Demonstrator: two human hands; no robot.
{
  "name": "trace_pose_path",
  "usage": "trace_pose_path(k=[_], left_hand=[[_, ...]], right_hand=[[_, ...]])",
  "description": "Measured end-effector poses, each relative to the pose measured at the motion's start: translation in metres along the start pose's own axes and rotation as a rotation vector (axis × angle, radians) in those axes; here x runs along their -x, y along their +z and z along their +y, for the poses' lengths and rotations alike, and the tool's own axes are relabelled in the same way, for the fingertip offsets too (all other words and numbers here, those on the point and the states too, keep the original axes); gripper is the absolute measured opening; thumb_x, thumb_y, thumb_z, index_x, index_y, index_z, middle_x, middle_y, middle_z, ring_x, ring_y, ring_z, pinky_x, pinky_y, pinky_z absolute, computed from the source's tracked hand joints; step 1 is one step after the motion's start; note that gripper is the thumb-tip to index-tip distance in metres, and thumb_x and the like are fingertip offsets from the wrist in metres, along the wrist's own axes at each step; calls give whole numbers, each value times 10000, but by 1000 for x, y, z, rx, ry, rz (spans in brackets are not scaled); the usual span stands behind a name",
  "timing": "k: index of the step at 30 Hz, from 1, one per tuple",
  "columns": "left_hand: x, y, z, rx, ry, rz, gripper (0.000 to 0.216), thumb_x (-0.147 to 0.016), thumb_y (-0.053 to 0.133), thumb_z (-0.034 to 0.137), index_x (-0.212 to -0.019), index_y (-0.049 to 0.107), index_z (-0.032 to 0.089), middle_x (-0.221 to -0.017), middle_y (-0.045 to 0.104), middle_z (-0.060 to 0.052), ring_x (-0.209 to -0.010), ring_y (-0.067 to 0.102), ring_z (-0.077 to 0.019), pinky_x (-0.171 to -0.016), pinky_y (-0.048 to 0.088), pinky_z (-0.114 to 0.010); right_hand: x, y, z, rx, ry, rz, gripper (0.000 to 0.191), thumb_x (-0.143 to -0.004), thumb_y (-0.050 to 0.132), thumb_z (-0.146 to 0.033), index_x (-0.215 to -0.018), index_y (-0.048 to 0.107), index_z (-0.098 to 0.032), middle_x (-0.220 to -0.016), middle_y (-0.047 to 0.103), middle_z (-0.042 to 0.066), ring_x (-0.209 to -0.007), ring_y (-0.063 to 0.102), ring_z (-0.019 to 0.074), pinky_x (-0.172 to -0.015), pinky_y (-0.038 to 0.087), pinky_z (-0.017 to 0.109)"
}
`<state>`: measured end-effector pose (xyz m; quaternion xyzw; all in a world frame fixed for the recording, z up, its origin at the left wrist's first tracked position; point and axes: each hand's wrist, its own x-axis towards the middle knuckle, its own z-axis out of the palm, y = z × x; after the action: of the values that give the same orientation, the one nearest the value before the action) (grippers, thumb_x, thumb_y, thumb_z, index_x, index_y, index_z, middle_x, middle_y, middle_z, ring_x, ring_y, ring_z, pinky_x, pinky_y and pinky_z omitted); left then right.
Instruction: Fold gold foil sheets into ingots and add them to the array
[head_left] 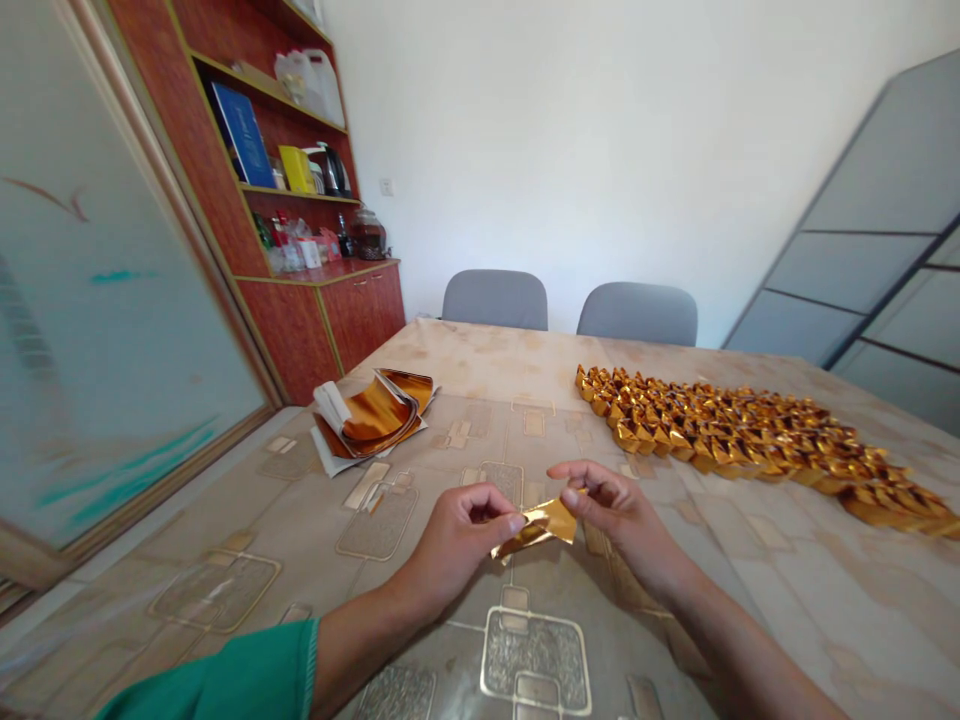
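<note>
Between my hands, just above the patterned tablecloth point(457, 600), is a piece of gold foil paper point(551, 522), partly folded and shiny. My left hand point(469, 530) pinches its left end between thumb and fingers. At the upper right corner, the thumb and index finger of my right hand point(615, 500) close on the foil. Some of the foil's left side is hidden behind my left thumb. To the left lies a loose, curled stack of gold foil sheets point(382, 415) with white backs. Many folded gold foil pieces point(720, 425) stand in tight rows on the right.
Two grey chairs point(495, 298) stand at the table's far edge. A red-brown shelf cabinet point(367, 315) with bottles, a blue folder point(244, 135) and a kettle is at the back left. A frosted glass door point(97, 300) borders the left side.
</note>
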<state>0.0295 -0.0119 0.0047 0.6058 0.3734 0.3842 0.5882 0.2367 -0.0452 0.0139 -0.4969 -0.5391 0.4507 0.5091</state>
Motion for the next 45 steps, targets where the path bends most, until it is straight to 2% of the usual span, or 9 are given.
trace_pose_path(k=[3,8,14,20,26,29,38,41,45], left_hand=[[0,1,0,77,-30,65,257,-702,753,367,-625,632,153,-587,567,21,-576,463,-116,-563,326,-231],[1,3,0,199,-42,147,266,-686,785,384,-663,658,151,-638,600,14,-618,484,-119,-599,350,-230],[4,6,0,198,-76,107,263,-696,776,383,-667,651,153,-641,601,12,-616,491,-116,-597,360,-231],[1,4,7,188,-155,-13,238,-675,784,331,-715,631,153,-629,592,27,-586,512,-108,-560,358,-214],[3,4,5,393,-217,-46,244,-676,791,276,-750,584,167,-678,618,21,-600,545,-110,-601,417,-231],[5,6,4,488,-246,-49,257,-677,786,261,-765,559,180,-706,631,20,-637,568,-118,-631,428,-235],[5,12,3,367,-101,-99,251,-708,796,261,-886,669,137,-881,683,-57,-826,623,-181,-763,456,-283],[3,13,1,366,-82,-90,236,-724,797,276,-861,686,120,-828,685,-55,-777,626,-179,-741,465,-291],[0,10,2,407,-55,12,245,-708,816,289,-845,691,128,-813,693,-42,-747,619,-162,-717,466,-273]], right_hand=[[2,2,-4,-26,6,35,415,-847,645,-551,-1129,693,-251,-867,648,30,-816,560,208,-722,430,325],[3,12,1,-118,0,-85,334,-866,627,-538,-854,709,-215,-814,647,35,-797,557,200,-743,421,320],[1,17,11,-156,-19,-118,239,-816,716,-448,-836,715,-210,-808,685,24,-756,570,181,-744,422,314],[3,10,7,39,-84,-90,244,-831,702,-433,-728,670,-214,-713,623,2,-680,513,165,-670,386,298],[2,20,5,-112,-25,-149,320,-802,711,-523,-878,659,-217,-811,634,35,-760,558,193,-715,437,327],[3,26,10,-130,-5,-169,346,-765,746,-520,-840,631,-203,-771,612,23,-719,542,182,-672,431,315],[14,35,3,172,-144,-132,215,-864,637,-335,-698,599,-204,-684,576,-4,-659,495,158,-621,400,295],[18,43,-3,142,-76,-101,212,-856,630,-308,-679,582,-201,-656,549,-10,-617,467,143,-565,371,275],[20,46,0,5,-37,-109,155,-868,651,-329,-816,628,-185,-776,608,17,-732,524,162,-663,410,290]])
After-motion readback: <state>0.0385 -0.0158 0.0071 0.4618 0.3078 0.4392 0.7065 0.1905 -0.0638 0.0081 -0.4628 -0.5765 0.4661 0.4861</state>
